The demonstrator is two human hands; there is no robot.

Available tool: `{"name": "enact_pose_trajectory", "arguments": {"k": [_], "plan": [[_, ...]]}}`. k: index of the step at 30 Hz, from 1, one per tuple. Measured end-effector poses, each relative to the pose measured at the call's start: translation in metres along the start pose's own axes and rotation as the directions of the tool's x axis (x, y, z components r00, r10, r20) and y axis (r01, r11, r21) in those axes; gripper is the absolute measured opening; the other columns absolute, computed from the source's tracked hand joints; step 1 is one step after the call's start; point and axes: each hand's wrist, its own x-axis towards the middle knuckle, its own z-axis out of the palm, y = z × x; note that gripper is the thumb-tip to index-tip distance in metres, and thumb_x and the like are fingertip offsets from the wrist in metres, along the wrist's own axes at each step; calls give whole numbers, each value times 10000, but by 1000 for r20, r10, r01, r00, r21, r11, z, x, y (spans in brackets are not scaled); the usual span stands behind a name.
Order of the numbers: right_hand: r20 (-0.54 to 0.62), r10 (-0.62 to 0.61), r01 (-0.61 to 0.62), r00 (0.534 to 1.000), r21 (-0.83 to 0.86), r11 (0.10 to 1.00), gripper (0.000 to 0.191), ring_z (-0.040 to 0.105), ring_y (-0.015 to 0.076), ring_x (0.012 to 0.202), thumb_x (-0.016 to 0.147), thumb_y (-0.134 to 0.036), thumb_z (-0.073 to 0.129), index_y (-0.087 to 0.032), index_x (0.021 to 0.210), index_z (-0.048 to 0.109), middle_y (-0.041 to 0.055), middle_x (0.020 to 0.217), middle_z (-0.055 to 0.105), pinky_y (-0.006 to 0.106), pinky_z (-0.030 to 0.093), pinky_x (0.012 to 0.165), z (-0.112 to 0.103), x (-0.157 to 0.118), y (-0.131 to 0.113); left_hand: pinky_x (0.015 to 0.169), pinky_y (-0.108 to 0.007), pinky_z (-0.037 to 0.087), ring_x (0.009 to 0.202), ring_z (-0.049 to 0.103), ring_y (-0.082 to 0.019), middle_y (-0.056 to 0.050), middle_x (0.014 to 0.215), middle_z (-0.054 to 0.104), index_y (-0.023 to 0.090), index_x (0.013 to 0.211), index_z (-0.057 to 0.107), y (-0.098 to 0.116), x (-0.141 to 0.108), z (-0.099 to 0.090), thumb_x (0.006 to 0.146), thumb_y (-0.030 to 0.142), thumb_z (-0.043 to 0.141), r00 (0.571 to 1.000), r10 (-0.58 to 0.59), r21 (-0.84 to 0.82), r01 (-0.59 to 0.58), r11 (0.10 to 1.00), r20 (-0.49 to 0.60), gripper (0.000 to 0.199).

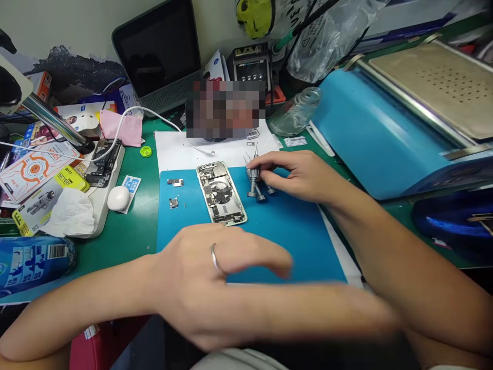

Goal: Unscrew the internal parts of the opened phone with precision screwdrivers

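My right hand (298,174) has its thumb and fingertips closed around one of several small grey precision screwdrivers (253,180), which stand bunched together at the back of the blue mat (269,246). To their left lies an opened phone (222,192) with its inner parts exposed. Close to the camera, my left hand (215,282) is raised over the mat's front edge, a ring on one finger. Its fingers are apart and nothing shows between them; the fingertips are blurred. Left of the phone lie a small metal bracket (175,182) and another small phone part (173,203).
A blue machine (370,128) takes up the right side, with a glass jar (296,110) beside it. A white cable (154,110) arches down to the white paper (169,149). At left are a white earbud case (118,198), crumpled tissue (71,213) and a blue packet (36,262).
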Motion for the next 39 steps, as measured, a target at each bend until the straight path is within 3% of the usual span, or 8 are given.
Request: {"name": "enact_pose_trajectory", "arguments": {"k": [2, 4, 9, 14, 21, 24, 30, 39], "plan": [[10, -38, 38, 999, -8, 999, 239, 718, 249, 809, 869, -250, 562, -273, 1064, 697, 36, 933, 758, 375, 580, 673, 0, 1, 0, 610, -298, 498, 691, 599, -137, -26, 938, 658, 241, 1305, 563, -20, 9, 17, 906, 187, 468, 971, 234, -12, -235, 972, -55, 414], [16, -74, 74, 997, -29, 997, 237, 707, 237, 828, 878, -261, 572, -277, 1091, 676, 36, 952, 745, 382, 584, 749, 2, 1, 0, 542, -319, 424, 656, 558, -147, -53, 922, 662, 142, 1230, 576, -35, 10, 32, 902, 140, 489, 954, 294, 117, -286, 951, -58, 339], [12, -165, 165, 986, -97, 982, 185, 683, 227, 821, 915, -265, 562, -261, 1084, 639, 41, 887, 699, 364, 567, 765, 6, 3, 0, 562, -341, 394, 693, 545, -182, -69, 875, 647, 88, 1216, 579, -42, -3, 49, 951, 226, 520, 973, 231, 191, -224, 956, -15, 305], [-123, -280, 266, 952, -122, 956, 173, 669, 218, 752, 928, -221, 567, -265, 1093, 595, 37, 853, 673, 354, 563, 697, 11, 1, 0, 910, -430, 471, 1137, 568, -315, -189, 1306, 598, 51, 1394, 488, -28, -15, 50, 988, 490, 470, 984, 114, 135, -132, 982, 134, 598], [-346, -432, 424, 833, -103, 900, 261, 641, 216, 733, 942, -235, 595, -318, 1188, 568, 30, 846, 663, 354, 564, 635, 23, 2, -7, 1239, -478, 142, 1527, 168, -358, -205, 1643, 217, 27, 1570, 210, -23, -25, 55, 901, 821, 306, 942, 38, 188, -106, 976, 335, 1043], [-416, -413, 430, 810, -57, 901, 204, 676, 244, 885, 980, -301, 538, -278, 1174, 596, 70, 956, 680, 407, 595, 777, 28, 1, -11, 1254, -484, 60, 1549, 79, -354, -204, 1665, 120, 31, 1579, 175, -23, -26, 57, 877, 818, 398, 929, 16, 217, -103, 971, 370, 1079], [-392, -187, 274, 901, 180, 945, 203, 723, 225, 904, 981, -302, 557, -282, 1181, 583, 53, 1013, 726, 383, 626, 793, 39, -7, -8, 1242, -469, -73, 1554, 23, -353, -200, 1671, 67, 44, 1582, 188, -23, -25, 55, 931, 701, 444, 922, -6, 218, -85, 972, 388, 959], [-461, -182, 331, 869, 266, 905, 633, 741, 197, 853, 937, -173, 613, -378, 1469, 335, 28, 1011, 740, 353, 665, 720, 42, -5, -11, 1237, -472, -36, 1549, 62, -367, -220, 1661, 108, 52, 1579, 205, -25, -24, 54, 1021, 544, 346, 932, -6, 217, -79, 973, 363, 758]]}}
